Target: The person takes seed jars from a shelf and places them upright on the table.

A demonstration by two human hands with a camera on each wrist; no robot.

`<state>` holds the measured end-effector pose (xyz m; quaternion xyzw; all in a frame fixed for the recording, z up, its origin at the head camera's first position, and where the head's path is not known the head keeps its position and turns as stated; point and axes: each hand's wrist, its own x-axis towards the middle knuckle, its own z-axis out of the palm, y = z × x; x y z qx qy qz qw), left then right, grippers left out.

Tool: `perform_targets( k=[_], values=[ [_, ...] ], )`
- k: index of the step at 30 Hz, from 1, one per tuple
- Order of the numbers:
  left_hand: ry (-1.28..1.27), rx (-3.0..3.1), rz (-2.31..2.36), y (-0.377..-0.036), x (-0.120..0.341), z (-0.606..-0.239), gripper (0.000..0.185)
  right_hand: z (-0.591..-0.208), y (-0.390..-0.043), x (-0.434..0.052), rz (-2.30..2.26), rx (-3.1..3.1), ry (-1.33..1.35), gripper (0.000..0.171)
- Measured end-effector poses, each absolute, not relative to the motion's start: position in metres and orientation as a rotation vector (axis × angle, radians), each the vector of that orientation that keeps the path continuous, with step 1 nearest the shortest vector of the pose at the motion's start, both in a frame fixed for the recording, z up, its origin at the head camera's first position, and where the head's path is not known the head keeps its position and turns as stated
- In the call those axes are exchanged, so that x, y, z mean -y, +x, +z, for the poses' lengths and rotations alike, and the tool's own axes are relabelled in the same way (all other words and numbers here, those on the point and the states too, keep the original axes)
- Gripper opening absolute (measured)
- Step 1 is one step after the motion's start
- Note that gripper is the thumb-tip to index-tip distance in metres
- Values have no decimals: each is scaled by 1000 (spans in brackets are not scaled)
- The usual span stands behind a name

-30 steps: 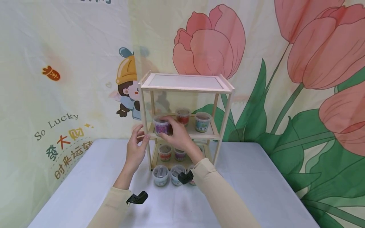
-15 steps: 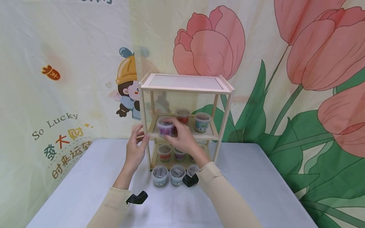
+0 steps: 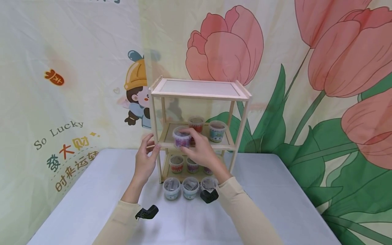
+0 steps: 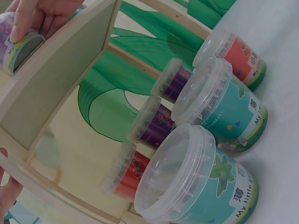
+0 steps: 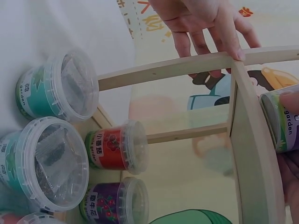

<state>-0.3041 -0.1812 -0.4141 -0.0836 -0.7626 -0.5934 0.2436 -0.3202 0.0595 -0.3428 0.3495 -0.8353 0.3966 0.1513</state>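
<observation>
My right hand (image 3: 200, 148) holds a clear-lidded plastic tub with a purple label (image 3: 180, 139) between thumb and fingers, at the front edge of the middle shelf. In the right wrist view, that tub's base (image 5: 272, 119) is close over the shelf board. My left hand (image 3: 145, 163) grips the front left post (image 3: 154, 119) of a small wooden rack (image 3: 199, 98), thumb in front and fingers behind. Farther back on the middle shelf stand a red-labelled tub (image 3: 196, 123) and a teal-labelled tub (image 3: 217, 132); my right hand hides part of the shelf.
The bottom shelf bears a red tub (image 3: 176, 165) and two purple tubs (image 4: 152, 123). On the white tablecloth (image 3: 269, 197) before the rack stand two teal tubs (image 3: 172, 193) and a red one (image 4: 238, 56). A printed cloth (image 3: 275, 34) hangs behind.
The purple-labelled tub and my right hand have shifted right and slightly toward me from the left part of the middle shelf. My left hand stays on the post.
</observation>
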Motion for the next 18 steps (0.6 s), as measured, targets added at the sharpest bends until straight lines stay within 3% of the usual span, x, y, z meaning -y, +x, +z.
perform_targets(
  k=[18],
  values=[
    [-222, 2081, -1628, -303, 182, -414, 54, -343, -308, -82, 1178, 2373, 988, 57]
  ],
)
